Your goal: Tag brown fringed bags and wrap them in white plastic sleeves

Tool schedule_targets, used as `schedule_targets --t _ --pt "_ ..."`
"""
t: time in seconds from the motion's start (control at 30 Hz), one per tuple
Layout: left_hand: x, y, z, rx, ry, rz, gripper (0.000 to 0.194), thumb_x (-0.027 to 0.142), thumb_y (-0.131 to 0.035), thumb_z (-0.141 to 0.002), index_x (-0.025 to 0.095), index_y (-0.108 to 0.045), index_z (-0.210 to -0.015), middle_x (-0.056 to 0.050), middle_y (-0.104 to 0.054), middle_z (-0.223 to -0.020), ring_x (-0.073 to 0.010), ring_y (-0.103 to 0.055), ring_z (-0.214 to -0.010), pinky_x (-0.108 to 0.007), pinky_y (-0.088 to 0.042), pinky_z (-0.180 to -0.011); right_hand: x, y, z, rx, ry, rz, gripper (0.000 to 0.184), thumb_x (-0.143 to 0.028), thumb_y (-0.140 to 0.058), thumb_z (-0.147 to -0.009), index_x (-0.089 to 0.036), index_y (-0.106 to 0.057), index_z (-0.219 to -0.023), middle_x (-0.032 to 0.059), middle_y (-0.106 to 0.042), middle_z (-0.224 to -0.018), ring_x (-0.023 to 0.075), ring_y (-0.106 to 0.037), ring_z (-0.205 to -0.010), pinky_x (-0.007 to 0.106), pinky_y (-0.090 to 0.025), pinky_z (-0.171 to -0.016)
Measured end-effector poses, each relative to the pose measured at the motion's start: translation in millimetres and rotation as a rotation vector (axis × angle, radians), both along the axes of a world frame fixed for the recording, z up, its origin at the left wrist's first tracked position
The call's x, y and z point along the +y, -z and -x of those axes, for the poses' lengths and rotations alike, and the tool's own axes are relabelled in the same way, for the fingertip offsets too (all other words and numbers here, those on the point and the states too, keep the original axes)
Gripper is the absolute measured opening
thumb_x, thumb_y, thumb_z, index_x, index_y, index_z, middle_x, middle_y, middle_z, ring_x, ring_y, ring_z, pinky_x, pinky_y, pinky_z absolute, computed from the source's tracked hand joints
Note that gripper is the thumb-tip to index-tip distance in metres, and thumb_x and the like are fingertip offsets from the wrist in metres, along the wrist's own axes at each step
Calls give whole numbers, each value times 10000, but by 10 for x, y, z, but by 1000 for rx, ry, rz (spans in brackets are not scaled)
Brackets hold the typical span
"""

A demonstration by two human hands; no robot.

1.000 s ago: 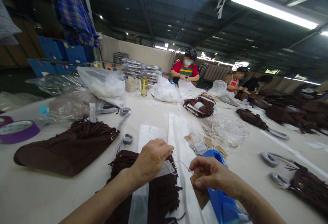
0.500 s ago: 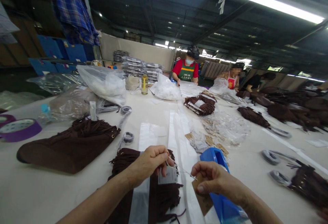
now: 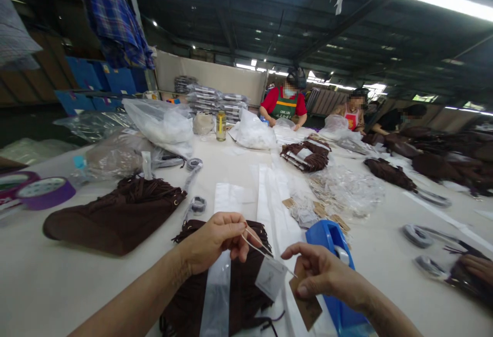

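Pinched between the thumb and fingertips of my left hand (image 3: 215, 237) is a thin pale string loop (image 3: 259, 246). It stretches down to the right, towards my right hand (image 3: 323, 273). A small white card (image 3: 270, 279) hangs by the string between my hands. My right thumb and fingers close on a brown cardboard hang tag (image 3: 308, 309), with the index finger reaching out above it. Beneath my left hand lies a dark brown fringed bag (image 3: 243, 291), crossed by a translucent strip (image 3: 216, 288). Beside my right hand stands a blue tape dispenser (image 3: 325, 234), partly hidden by it.
Another brown bag (image 3: 115, 219) and purple tape rolls (image 3: 48, 193) lie left. Loose tags (image 3: 304, 213) and clear plastic (image 3: 354, 190) sit beyond the dispenser. Co-workers, one in a green apron (image 3: 285, 111), stand across the table; a person's hand (image 3: 477, 270) shows at right.
The white card has lifted off the bag and now hangs tilted nearer my right hand. My right index finger has stretched out from the string. The view has shifted slightly.
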State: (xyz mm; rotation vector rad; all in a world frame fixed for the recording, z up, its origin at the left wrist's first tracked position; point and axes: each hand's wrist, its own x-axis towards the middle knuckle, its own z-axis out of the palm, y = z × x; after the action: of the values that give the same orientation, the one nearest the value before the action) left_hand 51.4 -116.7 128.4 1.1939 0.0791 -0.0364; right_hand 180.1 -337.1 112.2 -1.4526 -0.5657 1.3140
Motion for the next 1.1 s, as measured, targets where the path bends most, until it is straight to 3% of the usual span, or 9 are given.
schedule_targets --t 0.13,0.3,0.53,0.83,0.93,1.0,1.1 --pt "4 -14 -23 -15 -3 144 220 287 -534 -809 141 -447 -669 -150 -684 -732 -118 -551 -426 -172 -296 -376 87 78 86 72 -23 -58 667 -132 -814 -462 -176 -564 -1079 -66 -590 -567 73 -543 -502 164 -337 -464" --pt "5 -53 -19 -22 -18 125 196 264 -509 -826 133 -482 -683 -56 -609 -507 -84 -488 -380 -158 -331 -402 166 145 174 136 -32 -82 603 -125 -819 -470 -166 -605 -1032 -40 -624 -620 86 -581 -549 179 -404 -523" --pt "-45 -25 -38 6 -59 135 213 298 -565 -798 137 -511 -670 55 -407 -371 -68 -383 -352 -183 -362 -423 178 133 225 176 -23 -97 557 -117 -818 -476 -171 -630 -998 -16 -649 -665 96 -602 -581 187 -426 -551" --pt "-114 -50 -58 57 -81 51 265 358 -619 -734 140 -503 -638 102 -299 -378 -29 -217 -339 -151 -239 -354 210 156 401 334 -52 -259 584 -218 -796 -544 -141 -578 -1081 9 -613 -701 67 -522 -581 163 -306 -505" --pt "-109 -31 -55 62 -81 15 269 375 -596 -743 144 -501 -645 105 -299 -366 -29 -215 -330 -155 -243 -359 219 204 480 380 -83 -306 691 -277 -815 -488 -154 -551 -1115 1 -588 -743 60 -474 -593 168 -273 -507" --pt "-102 -25 -55 68 -79 -2 271 384 -587 -746 147 -499 -649 106 -299 -359 -30 -214 -325 -158 -249 -362 215 237 530 376 -100 -300 762 -243 -813 -460 -182 -523 -1162 -5 -586 -781 62 -469 -593 171 -261 -499" --pt "-99 -29 -59 78 -80 -15 265 380 -587 -742 148 -496 -653 107 -300 -361 -29 -214 -326 -158 -249 -363 204 268 593 365 -120 -276 722 -166 -735 -514 -185 -504 -1197 18 -618 -829 85 -509 -632 184 -285 -525"
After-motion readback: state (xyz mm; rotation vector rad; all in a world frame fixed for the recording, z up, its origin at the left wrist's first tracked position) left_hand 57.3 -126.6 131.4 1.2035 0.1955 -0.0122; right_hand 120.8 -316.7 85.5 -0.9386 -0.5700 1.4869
